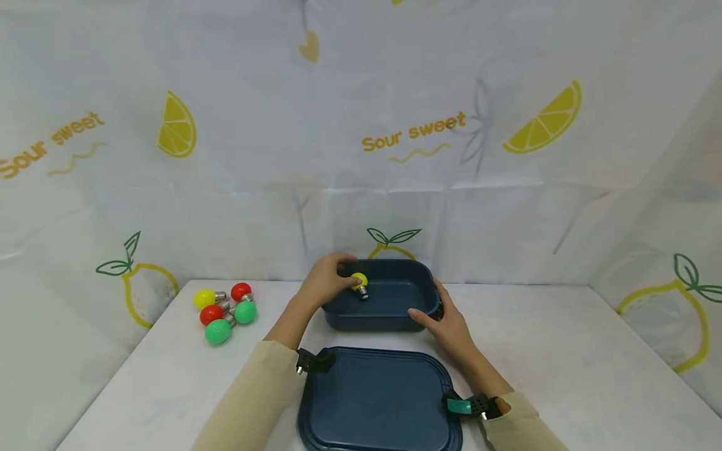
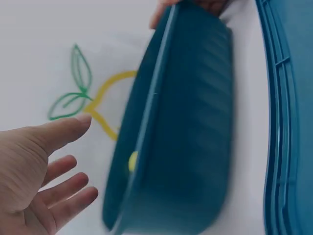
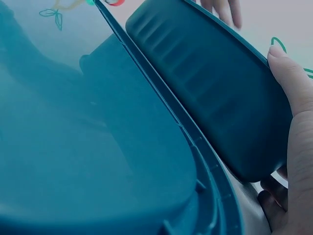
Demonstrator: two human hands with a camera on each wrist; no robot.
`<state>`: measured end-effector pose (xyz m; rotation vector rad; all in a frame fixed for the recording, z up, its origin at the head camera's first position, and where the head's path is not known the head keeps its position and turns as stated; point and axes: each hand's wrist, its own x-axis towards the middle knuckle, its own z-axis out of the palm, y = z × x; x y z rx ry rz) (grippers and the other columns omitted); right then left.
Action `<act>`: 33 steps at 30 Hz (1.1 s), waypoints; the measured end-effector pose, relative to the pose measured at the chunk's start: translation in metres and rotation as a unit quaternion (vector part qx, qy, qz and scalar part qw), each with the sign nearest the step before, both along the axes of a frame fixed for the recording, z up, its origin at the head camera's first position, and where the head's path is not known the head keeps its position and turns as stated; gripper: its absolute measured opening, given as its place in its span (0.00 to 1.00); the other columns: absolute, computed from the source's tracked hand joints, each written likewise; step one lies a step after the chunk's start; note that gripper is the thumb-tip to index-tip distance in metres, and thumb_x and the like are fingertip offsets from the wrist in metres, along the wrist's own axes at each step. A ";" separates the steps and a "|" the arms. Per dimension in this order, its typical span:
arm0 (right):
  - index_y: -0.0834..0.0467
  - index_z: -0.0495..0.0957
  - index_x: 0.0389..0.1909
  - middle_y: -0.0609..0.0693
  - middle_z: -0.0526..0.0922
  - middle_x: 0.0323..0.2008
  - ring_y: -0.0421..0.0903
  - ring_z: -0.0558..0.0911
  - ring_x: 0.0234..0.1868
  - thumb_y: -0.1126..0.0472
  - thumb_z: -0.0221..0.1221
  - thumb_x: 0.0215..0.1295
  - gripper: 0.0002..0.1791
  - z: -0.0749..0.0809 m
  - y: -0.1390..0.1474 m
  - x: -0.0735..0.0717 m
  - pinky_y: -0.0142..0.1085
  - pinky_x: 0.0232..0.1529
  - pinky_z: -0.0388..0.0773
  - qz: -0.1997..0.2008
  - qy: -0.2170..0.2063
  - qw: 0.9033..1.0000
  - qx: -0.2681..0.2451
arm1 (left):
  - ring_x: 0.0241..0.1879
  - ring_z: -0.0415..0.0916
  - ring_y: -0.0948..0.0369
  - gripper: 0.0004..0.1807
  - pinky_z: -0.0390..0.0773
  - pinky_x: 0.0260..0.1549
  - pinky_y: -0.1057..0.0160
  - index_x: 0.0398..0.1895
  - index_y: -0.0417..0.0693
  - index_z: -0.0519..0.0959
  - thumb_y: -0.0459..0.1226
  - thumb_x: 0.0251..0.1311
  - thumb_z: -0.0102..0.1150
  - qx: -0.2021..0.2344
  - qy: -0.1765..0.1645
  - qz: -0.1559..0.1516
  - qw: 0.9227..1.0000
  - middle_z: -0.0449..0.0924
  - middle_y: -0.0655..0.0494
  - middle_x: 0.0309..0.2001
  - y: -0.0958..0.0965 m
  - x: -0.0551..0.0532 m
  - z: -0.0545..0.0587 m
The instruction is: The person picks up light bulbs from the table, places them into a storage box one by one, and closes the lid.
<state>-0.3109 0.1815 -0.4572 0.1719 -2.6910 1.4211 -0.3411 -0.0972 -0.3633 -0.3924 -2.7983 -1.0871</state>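
A dark blue plastic box (image 1: 372, 322) has its open side up. Inside its left part is a yellow light bulb (image 1: 359, 280) with a metal screw base; only a sliver of the bulb (image 2: 132, 161) shows past the rim in the left wrist view. Over the box's left end is my left hand (image 1: 327, 280). In the left wrist view that hand (image 2: 29, 178) has thumb and fingers spread, with nothing between them. My right hand (image 1: 451, 322) grips the box's right end, its thumb against the wall (image 3: 210, 93) near the rim and its other fingers partly hidden lower down.
A matching dark blue lid (image 1: 380, 401) lies on the white table in front of the box, under both wrists. To the left lie several loose bulbs: yellow (image 1: 204, 299), red (image 1: 211, 314) and green (image 1: 217, 332). A white lemon-print sheet (image 1: 338, 156) hangs behind.
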 end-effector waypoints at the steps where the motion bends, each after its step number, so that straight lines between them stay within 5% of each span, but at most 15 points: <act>1: 0.45 0.40 0.82 0.59 0.48 0.82 0.64 0.52 0.80 0.37 0.62 0.64 0.55 0.001 0.001 0.000 0.66 0.75 0.56 -0.001 -0.001 1.000 0.000 | 0.65 0.76 0.47 0.29 0.78 0.61 0.46 0.65 0.48 0.78 0.43 0.60 0.71 0.008 -0.001 -0.002 1.000 0.76 0.48 0.67 -0.003 0.004 0.003; 14: 0.45 0.38 0.83 0.59 0.46 0.82 0.62 0.51 0.81 0.37 0.61 0.65 0.55 0.004 0.007 -0.003 0.62 0.77 0.55 -0.004 -0.006 1.000 0.004 | 0.63 0.76 0.44 0.29 0.82 0.57 0.44 0.66 0.49 0.77 0.42 0.61 0.70 0.002 0.047 0.016 0.999 0.75 0.46 0.67 -0.053 0.039 0.021; 21: 0.47 0.38 0.83 0.59 0.46 0.82 0.63 0.52 0.81 0.38 0.62 0.65 0.55 0.001 0.007 -0.002 0.61 0.77 0.57 0.001 0.001 1.000 -0.002 | 0.62 0.77 0.42 0.30 0.83 0.55 0.44 0.67 0.47 0.75 0.41 0.62 0.69 -0.030 0.052 0.060 0.996 0.75 0.42 0.68 -0.090 0.052 0.011; 33: 0.46 0.38 0.83 0.59 0.45 0.82 0.63 0.50 0.81 0.38 0.62 0.65 0.55 0.003 0.009 0.002 0.62 0.77 0.55 0.000 -0.006 1.000 -0.003 | 0.56 0.79 0.38 0.32 0.84 0.51 0.45 0.70 0.47 0.72 0.43 0.64 0.68 -0.005 0.046 0.144 0.988 0.75 0.35 0.65 -0.149 0.080 -0.009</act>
